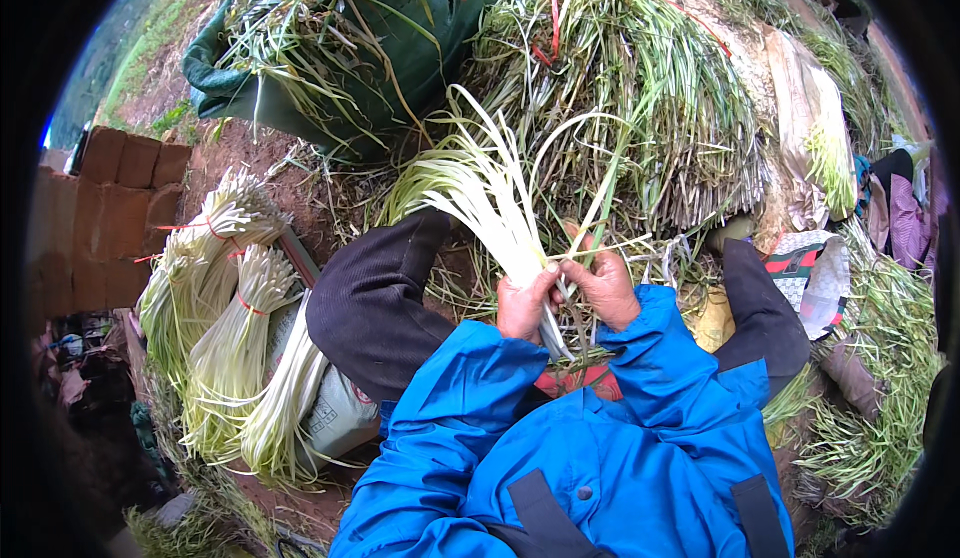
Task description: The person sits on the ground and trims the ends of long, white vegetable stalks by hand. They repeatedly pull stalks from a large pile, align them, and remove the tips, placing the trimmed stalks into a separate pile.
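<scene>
My left hand (527, 304) grips a bunch of pale, long-leaved vegetables (501, 220), perhaps blanched chives, around its lower stalks. The white leaves fan up and to the left, yellow-green at their tips. Close beside it, my right hand (606, 286) pinches a separate greener stalk (609, 183) between thumb and fingers. Its long leaves rise above the hand, and dry stems hang below. The two hands nearly touch at the thumbs. A large heap of green-leaved stalks (600, 107) lies just beyond them.
Tied pale bundles (251, 310) rest on a printed sack (337, 408) at left. Behind them stand stacked bricks (112, 220). A green sack (420, 32) full of leaves lies at the back. More greens (877, 400) and a patterned bag (817, 273) are at right.
</scene>
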A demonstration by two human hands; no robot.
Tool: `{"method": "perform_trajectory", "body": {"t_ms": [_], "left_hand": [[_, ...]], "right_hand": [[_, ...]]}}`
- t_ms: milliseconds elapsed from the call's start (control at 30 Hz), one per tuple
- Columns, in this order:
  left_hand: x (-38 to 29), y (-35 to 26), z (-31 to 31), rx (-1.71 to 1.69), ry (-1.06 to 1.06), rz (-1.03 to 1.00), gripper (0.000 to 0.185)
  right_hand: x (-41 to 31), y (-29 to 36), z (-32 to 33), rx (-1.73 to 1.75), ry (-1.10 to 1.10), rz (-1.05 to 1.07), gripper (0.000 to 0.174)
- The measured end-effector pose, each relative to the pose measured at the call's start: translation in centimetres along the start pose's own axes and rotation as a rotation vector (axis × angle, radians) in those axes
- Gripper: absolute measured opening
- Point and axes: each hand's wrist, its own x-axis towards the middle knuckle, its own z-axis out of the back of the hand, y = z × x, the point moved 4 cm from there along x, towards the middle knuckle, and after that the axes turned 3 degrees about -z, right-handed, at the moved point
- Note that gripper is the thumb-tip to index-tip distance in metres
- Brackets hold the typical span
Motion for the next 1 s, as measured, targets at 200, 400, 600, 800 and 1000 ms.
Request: {"method": "perform_trajectory", "body": {"t_ms": [200,400,600,800,1000], "left_hand": [[-0.2,-1.0,-0.1,-0.161,-0.036,-0.022,0.014],[-0.1,-4.1,1.9,-0.292,-0.251,-0.203,0.01],[-0.7,-8.0,4.7,-0.371,-0.303,-0.304,0.012],[-0.6,-9.5,5.2,-0.37,-0.302,-0.297,0.013],[-0.2,-7.1,4.2,-0.412,-0.215,-0.176,0.012]], "right_hand": [[-1.3,-0.8,1.4,-0.558,-0.123,0.179,0.035],[-0.5,-5.1,8.5,-1.51,-0.23,-0.039,0.032],[-3.4,-9.9,25.4,-1.846,-0.008,-0.588,0.025],[-4.6,-6.8,28.7,-2.027,-0.02,-0.664,0.025],[-0.3,1.7,9.8,-1.341,-0.015,-0.016,0.04]]}}
